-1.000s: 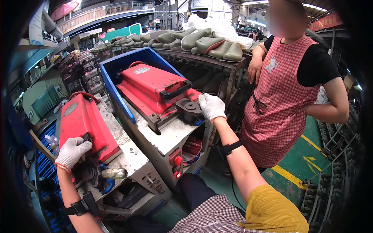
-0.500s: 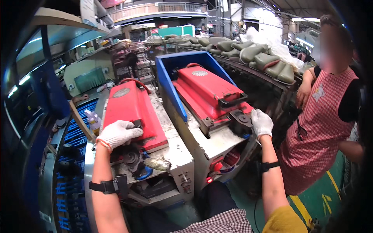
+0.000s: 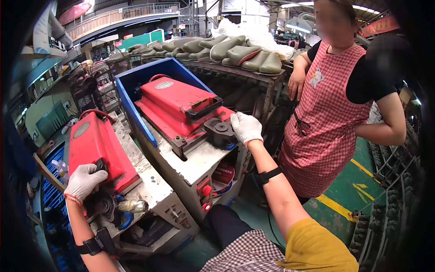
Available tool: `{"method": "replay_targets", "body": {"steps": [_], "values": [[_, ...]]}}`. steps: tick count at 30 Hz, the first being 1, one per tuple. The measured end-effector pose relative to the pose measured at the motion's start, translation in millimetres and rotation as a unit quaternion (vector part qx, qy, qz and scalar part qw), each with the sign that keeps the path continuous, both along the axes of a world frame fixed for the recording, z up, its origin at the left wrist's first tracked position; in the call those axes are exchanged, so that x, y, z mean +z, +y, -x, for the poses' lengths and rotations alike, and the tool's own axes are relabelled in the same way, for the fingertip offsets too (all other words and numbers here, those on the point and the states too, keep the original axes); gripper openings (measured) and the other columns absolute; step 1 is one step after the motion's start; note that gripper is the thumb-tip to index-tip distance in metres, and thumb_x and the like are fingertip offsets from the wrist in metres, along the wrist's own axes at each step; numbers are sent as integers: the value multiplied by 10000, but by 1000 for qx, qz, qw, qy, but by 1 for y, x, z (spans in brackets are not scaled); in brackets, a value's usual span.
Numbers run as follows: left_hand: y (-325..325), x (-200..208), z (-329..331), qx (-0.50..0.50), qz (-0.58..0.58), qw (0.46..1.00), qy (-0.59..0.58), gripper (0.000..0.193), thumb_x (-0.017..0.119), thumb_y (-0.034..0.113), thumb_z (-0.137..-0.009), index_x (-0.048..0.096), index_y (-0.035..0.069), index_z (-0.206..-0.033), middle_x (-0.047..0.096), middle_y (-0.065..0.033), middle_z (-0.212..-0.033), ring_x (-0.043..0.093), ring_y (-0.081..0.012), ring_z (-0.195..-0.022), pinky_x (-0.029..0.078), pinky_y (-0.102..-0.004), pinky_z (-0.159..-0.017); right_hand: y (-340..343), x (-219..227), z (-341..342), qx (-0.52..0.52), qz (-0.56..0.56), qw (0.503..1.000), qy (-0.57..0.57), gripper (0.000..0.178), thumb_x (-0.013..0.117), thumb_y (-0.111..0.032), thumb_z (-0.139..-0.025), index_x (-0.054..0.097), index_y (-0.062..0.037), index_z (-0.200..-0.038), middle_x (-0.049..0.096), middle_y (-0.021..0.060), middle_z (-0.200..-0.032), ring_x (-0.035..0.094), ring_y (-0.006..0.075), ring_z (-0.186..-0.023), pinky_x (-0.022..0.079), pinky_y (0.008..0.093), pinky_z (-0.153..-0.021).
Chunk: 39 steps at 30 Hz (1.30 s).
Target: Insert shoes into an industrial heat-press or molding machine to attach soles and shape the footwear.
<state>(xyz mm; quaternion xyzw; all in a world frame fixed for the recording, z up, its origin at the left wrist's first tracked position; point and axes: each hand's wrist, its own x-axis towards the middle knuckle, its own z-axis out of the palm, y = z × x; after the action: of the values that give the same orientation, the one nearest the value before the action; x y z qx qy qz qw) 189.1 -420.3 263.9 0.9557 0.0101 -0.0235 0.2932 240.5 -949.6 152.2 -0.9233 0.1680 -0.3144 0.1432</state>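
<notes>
Two red-covered machines stand before me. At the left red cover (image 3: 97, 145), my left hand (image 3: 85, 181) in a white knit glove is closed around the black handle (image 3: 100, 165) at the cover's near end. Below that hand are a dark round fitting (image 3: 105, 205) and a worn, pale-tipped piece (image 3: 133, 206). My right hand (image 3: 247, 128), gloved too, rests at the near right corner of the machine with the right red cover (image 3: 179, 102). Its fingers are curled beside a black round fitting (image 3: 220, 129); what they grip, if anything, is hidden. Both covers are down.
A blue housing (image 3: 131, 102) surrounds the right machine's back. Behind it, olive-green boots (image 3: 226, 50) lie piled on a rack. A person in a red checked apron (image 3: 317, 113) stands close on my right. A red button (image 3: 207, 190) sits on the machine front; dark racks line the far right.
My view has swung to the right, so the machines appear further left and more of the other person shows. Both hands keep their places at the machines.
</notes>
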Motion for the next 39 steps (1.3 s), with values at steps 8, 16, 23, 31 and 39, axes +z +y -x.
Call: {"method": "replay_targets", "body": {"steps": [8, 16, 23, 31, 39], "values": [[-2, 0, 0, -1, -14, 1000, -9, 342, 753, 379, -871, 716, 45, -808, 657, -61, -617, 627, -146, -561, 478, -319, -569, -3, -2, -2, -1, 10, 1000, 2, 478, 469, -503, -1028, 760, -126, -985, 766, 191, -955, 734, 411, -958, 570, 529, -867], [-3, 2, 1, 5, -23, 1000, -5, 339, 750, 375, -872, 718, 42, -809, 656, -62, -616, 633, -149, -564, 485, -322, -573, -2, -1, -2, 3, 11, 1000, 18, 467, 447, -492, -1044, 738, -128, -1037, 757, 197, -989, 718, 425, -968, 557, 550, -857], [2, -4, -2, -2, -16, 1000, -19, 337, 746, 369, -870, 722, 39, -807, 658, -73, -612, 642, -155, -565, 486, -325, -573, 2, 1, -1, -1, 2, 1000, 10, 477, 467, -499, -1030, 768, -129, -1013, 768, 189, -990, 733, 408, -980, 569, 527, -883], [-3, -2, -1, -1, -8, 1000, -14, 329, 743, 352, -883, 702, 38, -794, 641, -66, -600, 622, -146, -547, 470, -318, -554, -2, -1, -3, 5, 10, 1000, 14, 467, 446, -491, -1044, 743, -131, -1041, 756, 199, -1000, 718, 423, -977, 560, 547, -868], [-3, -1, 0, 4, -16, 1000, -11, 331, 742, 367, -884, 712, 46, -811, 645, -59, -607, 619, -142, -549, 464, -316, -550, -3, -1, -3, 13, 10, 1000, 14, 468, 442, -487, -1047, 741, -127, -1038, 756, 198, -1004, 716, 426, -973, 556, 551, -865]]}}
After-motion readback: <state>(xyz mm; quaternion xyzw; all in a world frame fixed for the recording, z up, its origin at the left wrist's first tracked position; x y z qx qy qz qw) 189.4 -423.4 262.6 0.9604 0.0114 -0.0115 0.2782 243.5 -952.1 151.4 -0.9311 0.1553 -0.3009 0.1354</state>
